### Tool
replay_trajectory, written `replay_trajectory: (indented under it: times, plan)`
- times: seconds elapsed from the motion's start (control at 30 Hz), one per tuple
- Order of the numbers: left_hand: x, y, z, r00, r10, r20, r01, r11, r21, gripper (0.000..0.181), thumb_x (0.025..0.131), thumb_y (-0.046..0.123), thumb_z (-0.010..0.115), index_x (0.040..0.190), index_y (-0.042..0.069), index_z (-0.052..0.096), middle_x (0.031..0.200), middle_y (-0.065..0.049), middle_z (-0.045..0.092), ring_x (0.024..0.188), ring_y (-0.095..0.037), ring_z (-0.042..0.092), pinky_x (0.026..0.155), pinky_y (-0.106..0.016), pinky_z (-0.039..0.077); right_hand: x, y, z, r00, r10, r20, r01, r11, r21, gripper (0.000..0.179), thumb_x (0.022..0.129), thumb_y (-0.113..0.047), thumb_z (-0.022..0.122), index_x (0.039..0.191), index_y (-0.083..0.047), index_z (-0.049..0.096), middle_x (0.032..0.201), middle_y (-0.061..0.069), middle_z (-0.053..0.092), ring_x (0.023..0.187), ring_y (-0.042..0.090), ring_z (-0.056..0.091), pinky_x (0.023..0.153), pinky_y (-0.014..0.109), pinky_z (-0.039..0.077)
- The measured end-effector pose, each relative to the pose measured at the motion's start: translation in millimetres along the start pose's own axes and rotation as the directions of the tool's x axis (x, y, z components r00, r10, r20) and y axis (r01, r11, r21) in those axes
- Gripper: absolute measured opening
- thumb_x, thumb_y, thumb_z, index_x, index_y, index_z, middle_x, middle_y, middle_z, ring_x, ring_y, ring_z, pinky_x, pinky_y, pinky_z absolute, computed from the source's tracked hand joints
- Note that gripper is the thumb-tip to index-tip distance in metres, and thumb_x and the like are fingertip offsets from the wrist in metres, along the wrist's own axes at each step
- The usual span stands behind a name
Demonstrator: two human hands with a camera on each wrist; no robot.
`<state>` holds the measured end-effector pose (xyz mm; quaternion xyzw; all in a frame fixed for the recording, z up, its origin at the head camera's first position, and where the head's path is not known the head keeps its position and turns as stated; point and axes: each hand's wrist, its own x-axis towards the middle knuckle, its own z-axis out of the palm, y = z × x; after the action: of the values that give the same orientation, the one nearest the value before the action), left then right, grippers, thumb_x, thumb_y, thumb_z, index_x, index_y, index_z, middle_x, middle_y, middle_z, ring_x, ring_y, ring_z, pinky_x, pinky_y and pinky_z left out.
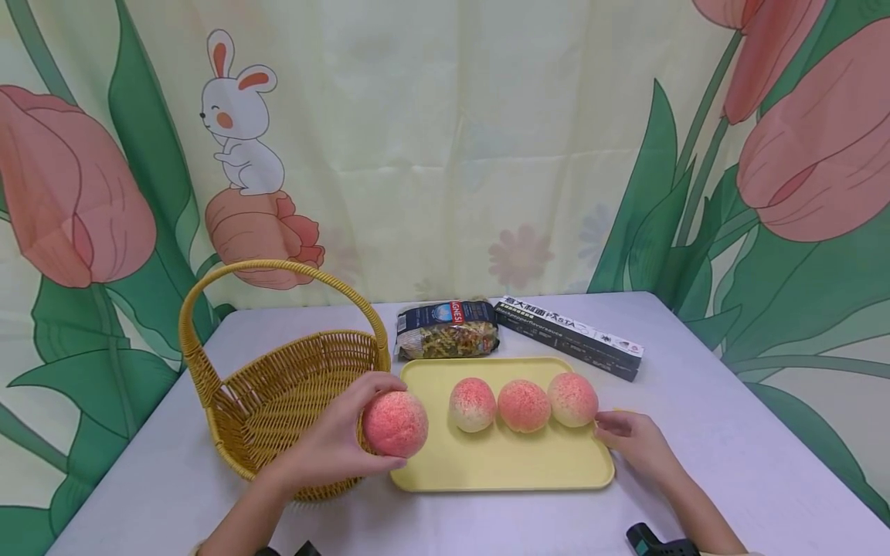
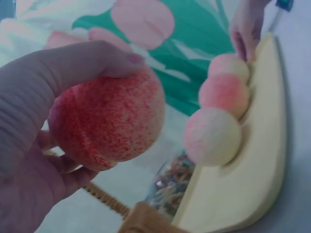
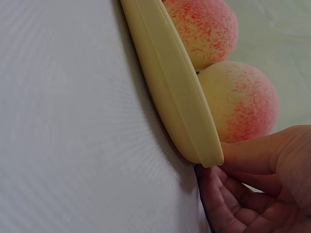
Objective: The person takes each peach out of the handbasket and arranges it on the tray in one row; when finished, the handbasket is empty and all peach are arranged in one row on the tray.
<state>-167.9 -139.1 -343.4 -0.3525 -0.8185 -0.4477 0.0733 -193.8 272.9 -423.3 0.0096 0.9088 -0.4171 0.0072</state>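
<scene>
My left hand grips a pink peach between the basket and the tray, thumb on one side and fingers round the other, as the left wrist view also shows. Three more peaches sit in a row on a yellow tray: a pale-bottomed peach, a pinker middle peach and a right-hand peach. At the right end of the tray, my right hand pinches the rim, thumb above and fingers below in the right wrist view, close beside the nearest peach.
A wicker basket with a tall arched handle stands at the left, partly behind my left arm. Behind the tray lie a bag of pasta and a long black pasta box. A printed curtain hangs behind the table.
</scene>
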Motion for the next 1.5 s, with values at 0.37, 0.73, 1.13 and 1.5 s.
replay_trajectory:
  times: [0.37, 0.73, 1.13, 1.5]
  plan:
    - [2.7, -8.8, 44.6, 0.992, -0.067, -0.105, 0.063, 0.997, -0.044, 0.068, 0.058, 0.016, 0.087, 0.115, 0.018, 0.049, 0.112, 0.005, 0.049, 0.100, -0.015, 0.053, 0.081, -0.033, 0.049, 0.3, 0, 2, 1.000, 0.014, 0.005, -0.014, 1.000, 0.016, 0.039, 0.085, -0.011, 0.062, 0.112, 0.015, 0.054, 0.108, 0.028, 0.058, 0.097, 0.038, 0.057, 0.080, 0.045, 0.048]
    - [2.7, -13.8, 74.5, 0.953, -0.231, -0.195, 0.211, 0.971, -0.114, 0.072, 0.057, 0.019, 0.087, 0.118, 0.008, 0.049, 0.112, 0.002, 0.051, 0.100, -0.017, 0.054, 0.082, -0.034, 0.048, 1.0, 0, 0, 1.000, 0.025, 0.006, -0.025, 1.000, -0.014, 0.040, 0.085, -0.013, 0.063, 0.113, 0.014, 0.054, 0.111, 0.028, 0.057, 0.099, 0.038, 0.056, 0.082, 0.046, 0.047]
    - [-4.7, -35.3, 90.5, 0.918, -0.375, -0.129, 0.361, 0.925, -0.121, 0.075, 0.062, 0.033, 0.084, 0.122, 0.009, 0.045, 0.118, -0.010, 0.047, 0.103, -0.025, 0.052, 0.083, -0.041, 0.047, 0.4, 0, -1, 1.000, 0.006, 0.004, -0.006, 1.000, -0.019, 0.039, 0.085, -0.011, 0.062, 0.113, 0.014, 0.054, 0.111, 0.028, 0.057, 0.098, 0.039, 0.057, 0.082, 0.046, 0.047]
    - [-1.5, -44.3, 91.0, 0.863, -0.482, -0.154, 0.440, 0.865, -0.240, 0.075, 0.066, 0.026, 0.083, 0.125, 0.002, 0.043, 0.119, -0.015, 0.049, 0.104, -0.031, 0.053, 0.082, -0.041, 0.048, 0.5, -1, -1, 1.000, -0.023, 0.000, 0.023, 1.000, -0.004, 0.037, 0.086, -0.010, 0.063, 0.112, 0.016, 0.055, 0.106, 0.027, 0.059, 0.095, 0.037, 0.059, 0.081, 0.045, 0.047]
